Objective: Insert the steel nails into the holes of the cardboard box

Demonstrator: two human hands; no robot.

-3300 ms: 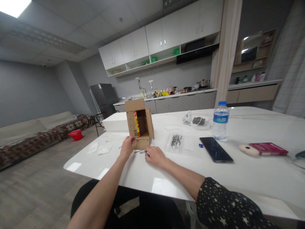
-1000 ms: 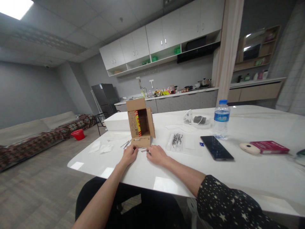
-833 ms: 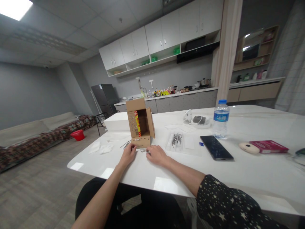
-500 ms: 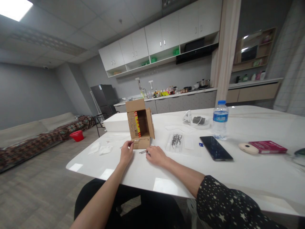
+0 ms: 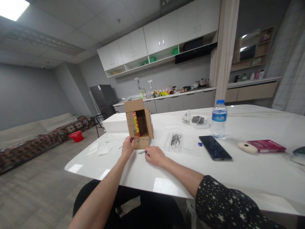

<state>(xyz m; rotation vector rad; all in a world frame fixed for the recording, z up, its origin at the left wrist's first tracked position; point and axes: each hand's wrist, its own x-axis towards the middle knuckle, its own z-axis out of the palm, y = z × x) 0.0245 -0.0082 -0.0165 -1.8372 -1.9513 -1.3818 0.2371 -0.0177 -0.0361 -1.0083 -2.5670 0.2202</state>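
Observation:
An open cardboard box point(image 5: 131, 124) with red and yellow tape stands on the white table, its lower flap point(image 5: 143, 145) folded down toward me. My left hand point(image 5: 128, 147) is at the flap's left edge, fingertips pinched together; whatever is between them is too small to make out. A thin stick-like piece lies just left of that hand. In front of the flap, my right hand point(image 5: 154, 155) rests on the table with curled fingers around the ends of several thin metal rods point(image 5: 141, 152). Rows of small holes or studs mark the box side and flap.
Right of the box lies a clear plastic tray point(image 5: 169, 144) with small metal parts point(image 5: 176, 140). Beyond it are a phone point(image 5: 214, 147), a water bottle point(image 5: 219, 122), a white device point(image 5: 195, 120) and a maroon box point(image 5: 267, 146). White tissues point(image 5: 104, 150) lie at left.
My left hand has moved slightly up and toward the box, its fingertips now over the flap's upper left part. The right hand stays in place with the rods.

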